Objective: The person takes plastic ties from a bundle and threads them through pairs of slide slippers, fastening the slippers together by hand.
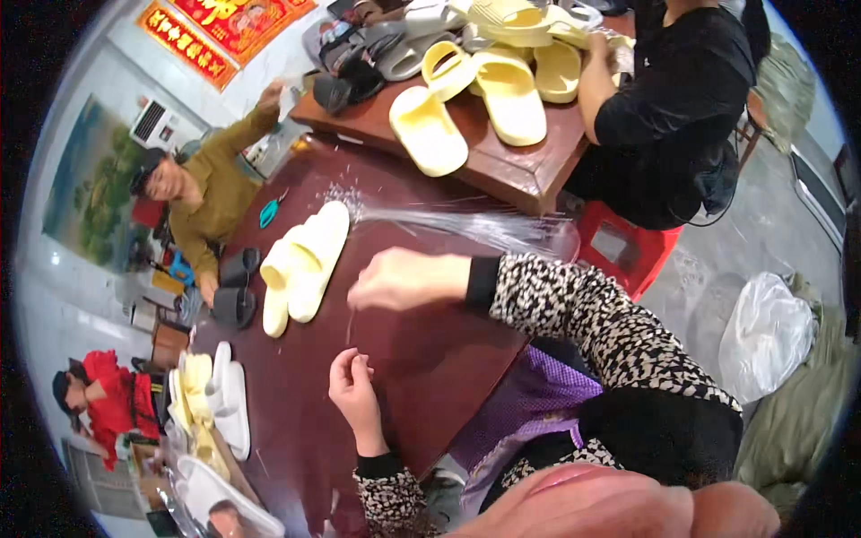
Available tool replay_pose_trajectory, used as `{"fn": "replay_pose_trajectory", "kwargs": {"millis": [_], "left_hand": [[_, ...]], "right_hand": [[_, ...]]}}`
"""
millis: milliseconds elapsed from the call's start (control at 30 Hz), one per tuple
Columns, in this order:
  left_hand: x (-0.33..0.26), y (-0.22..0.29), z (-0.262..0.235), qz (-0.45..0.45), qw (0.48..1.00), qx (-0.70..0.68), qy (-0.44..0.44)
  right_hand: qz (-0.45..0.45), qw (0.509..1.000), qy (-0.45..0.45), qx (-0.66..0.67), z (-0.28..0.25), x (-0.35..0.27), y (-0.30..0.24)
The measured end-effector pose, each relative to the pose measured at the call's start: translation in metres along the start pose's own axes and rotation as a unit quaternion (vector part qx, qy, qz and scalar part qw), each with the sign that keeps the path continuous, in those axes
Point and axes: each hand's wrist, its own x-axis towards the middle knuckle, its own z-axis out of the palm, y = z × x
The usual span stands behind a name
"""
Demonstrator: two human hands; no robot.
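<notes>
Above the dark red tabletop [430, 350], my right hand [408, 278] is closed, its fingertips pinched together. A faint, thin clear strand seems to hang from them. Nearer to me, my left hand [354, 394] is also closed, thumb against curled fingers, apart from the right hand. Whatever it pinches is too small to make out. A pair of pale yellow slide slippers [309, 260] lies pressed together just beyond my hands, untouched. To the right of the slippers, a bundle of clear plastic strands [457, 224] stretches across the table.
Small turquoise snips [268, 213] lie beyond the slippers. A raised brown table [538, 170] carries more slippers, with a person in black beside it. Across the table, a person in brown touches dark slippers [235, 305]. White slippers [231, 403] stand at left, a red stool [619, 247] at right.
</notes>
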Motion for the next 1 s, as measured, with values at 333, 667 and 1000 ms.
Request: {"fn": "replay_pose_trajectory", "kwargs": {"millis": [333, 667, 1000], "left_hand": [[0.021, 0.022, 0.033, 0.108, 0.994, -0.027, 0.006], [0.028, 0.04, 0.026, 0.139, 0.987, -0.066, 0.034], [0.027, 0.065, -0.038, 0.061, 0.944, -0.309, 0.098]], "right_hand": [[-0.006, 0.996, 0.023, 0.083, 0.008, -0.001, -0.019], [0.015, 0.995, 0.052, 0.081, 0.011, 0.0, -0.031], [0.075, 0.997, 0.015, 0.006, 0.022, -0.019, 0.003]]}}
